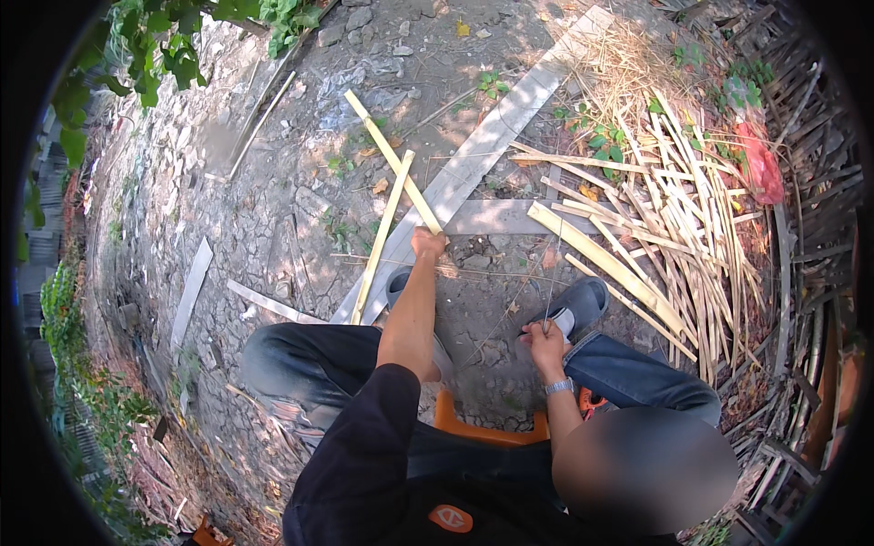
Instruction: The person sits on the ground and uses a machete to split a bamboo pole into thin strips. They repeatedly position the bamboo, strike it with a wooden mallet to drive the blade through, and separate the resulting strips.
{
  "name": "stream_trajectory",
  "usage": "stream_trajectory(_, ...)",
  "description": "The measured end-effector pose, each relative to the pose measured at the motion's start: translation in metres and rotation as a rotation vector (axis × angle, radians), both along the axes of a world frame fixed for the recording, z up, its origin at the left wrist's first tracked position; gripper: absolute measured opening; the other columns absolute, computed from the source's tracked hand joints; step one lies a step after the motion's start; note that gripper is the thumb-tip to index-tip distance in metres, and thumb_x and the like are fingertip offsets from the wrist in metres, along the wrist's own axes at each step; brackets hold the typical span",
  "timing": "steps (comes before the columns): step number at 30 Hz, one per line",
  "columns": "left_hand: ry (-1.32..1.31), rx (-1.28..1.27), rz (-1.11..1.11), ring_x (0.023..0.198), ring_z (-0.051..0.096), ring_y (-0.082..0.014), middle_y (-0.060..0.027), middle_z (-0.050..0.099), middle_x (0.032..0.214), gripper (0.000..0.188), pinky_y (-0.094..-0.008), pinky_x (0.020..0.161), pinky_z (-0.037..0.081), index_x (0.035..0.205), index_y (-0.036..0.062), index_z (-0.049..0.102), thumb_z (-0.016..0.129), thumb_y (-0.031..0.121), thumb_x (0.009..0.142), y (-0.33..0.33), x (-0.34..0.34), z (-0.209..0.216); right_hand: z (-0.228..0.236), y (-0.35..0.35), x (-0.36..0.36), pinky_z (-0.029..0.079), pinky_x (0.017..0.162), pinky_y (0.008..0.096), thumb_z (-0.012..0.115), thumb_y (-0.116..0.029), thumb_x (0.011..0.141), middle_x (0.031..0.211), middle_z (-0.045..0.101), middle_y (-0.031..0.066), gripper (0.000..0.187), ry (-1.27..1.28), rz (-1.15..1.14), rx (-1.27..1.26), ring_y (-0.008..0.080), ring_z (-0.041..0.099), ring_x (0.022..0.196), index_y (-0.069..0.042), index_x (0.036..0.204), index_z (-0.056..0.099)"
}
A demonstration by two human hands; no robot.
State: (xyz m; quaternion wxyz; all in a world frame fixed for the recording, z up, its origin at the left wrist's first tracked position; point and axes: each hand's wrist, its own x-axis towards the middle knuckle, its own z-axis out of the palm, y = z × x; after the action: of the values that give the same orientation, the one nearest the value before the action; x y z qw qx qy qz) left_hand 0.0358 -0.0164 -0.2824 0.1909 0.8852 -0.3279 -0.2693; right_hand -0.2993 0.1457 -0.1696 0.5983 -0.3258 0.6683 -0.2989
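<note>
My left hand (pixel 429 244) is closed around the near end of a pale yellow bamboo strip (pixel 390 155), which slants away to the far left over the long grey board (pixel 492 136). A second bamboo strip (pixel 386 237) crosses it and runs back toward my left foot. My right hand (pixel 544 348), with a watch on the wrist, is pinched beside my right sandal (pixel 583 305). A thin wire-like strand (pixel 550 305) rises from its fingertips; its lower end is hidden. A wide bamboo strip (pixel 608 266) lies just beyond that foot.
Many split strips (pixel 706 246) are heaped at the right, near a red plastic bag (pixel 760 164). Another grey board (pixel 501 217) lies crosswise. An orange stool (pixel 487 432) is under me. Small flat slats (pixel 191 293) lie left on cracked soil; leaves hang upper left.
</note>
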Motion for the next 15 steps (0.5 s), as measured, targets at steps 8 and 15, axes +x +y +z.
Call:
stream_trajectory(8,1.251,-0.253,0.256,0.082,0.064,-0.0164,-0.0061,0.066,0.093,0.03,-0.0326,0.066,0.048,0.104,0.0029,0.067,0.076,0.018,0.079,-0.008,0.033,0.037,0.017,0.002,0.0,0.057,0.067,0.0299,0.054,-0.013,0.101,0.095,0.072,0.0107,0.01,0.01,0.034,-0.105,0.0167,0.07,0.074,-0.005,0.098,0.058)
stream_trajectory(15,1.612,-0.636,0.037,0.097,0.062,-0.0161,-0.0031,0.06,0.108,0.046,-0.0336,0.078,0.047,0.132,0.0068,0.054,0.072,0.013,0.09,-0.001,-0.008,0.218,0.056,-0.005,0.012,0.054,0.066,0.0286,0.054,-0.017,0.101,0.096,0.073,0.0101,0.013,0.03,0.008,-0.214,0.0154,0.069,0.073,-0.005,0.098,0.058)
